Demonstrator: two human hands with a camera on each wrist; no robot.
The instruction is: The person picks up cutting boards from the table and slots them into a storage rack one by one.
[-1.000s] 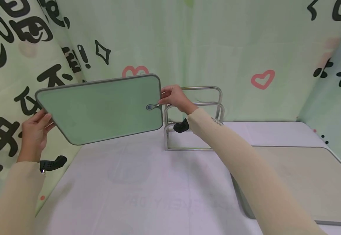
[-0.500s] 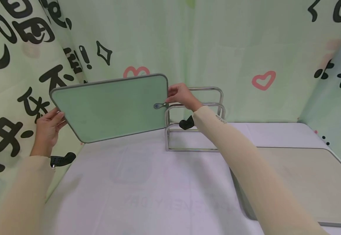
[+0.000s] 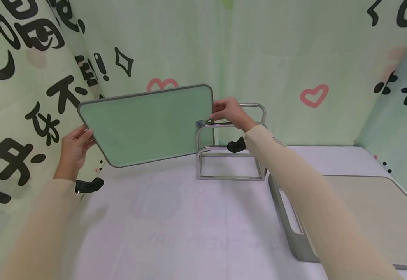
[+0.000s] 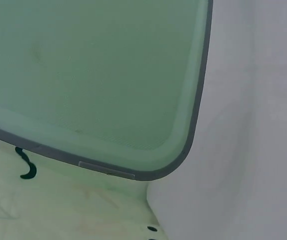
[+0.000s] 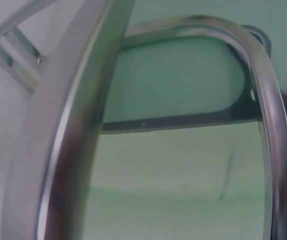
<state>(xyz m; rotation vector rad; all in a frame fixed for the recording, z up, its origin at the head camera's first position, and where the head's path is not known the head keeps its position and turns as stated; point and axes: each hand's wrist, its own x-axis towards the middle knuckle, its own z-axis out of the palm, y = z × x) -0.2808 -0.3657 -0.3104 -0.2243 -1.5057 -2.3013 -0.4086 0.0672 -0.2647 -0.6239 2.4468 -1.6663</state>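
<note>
Green board (image 3: 147, 124): held tilted above the bench (image 3: 175, 221), right end behind a near loop of the metal rack (image 3: 229, 177).
Left hand (image 3: 75, 148): pinches the board's left edge.
Right hand (image 3: 232, 112): pinches its right edge.

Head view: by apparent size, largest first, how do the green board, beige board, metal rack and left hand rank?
1. Unsure between green board and beige board: the latter looks nearer, is partly behind the right sleeve and runs out of view.
2. The metal rack, by outline.
3. The left hand.
</note>
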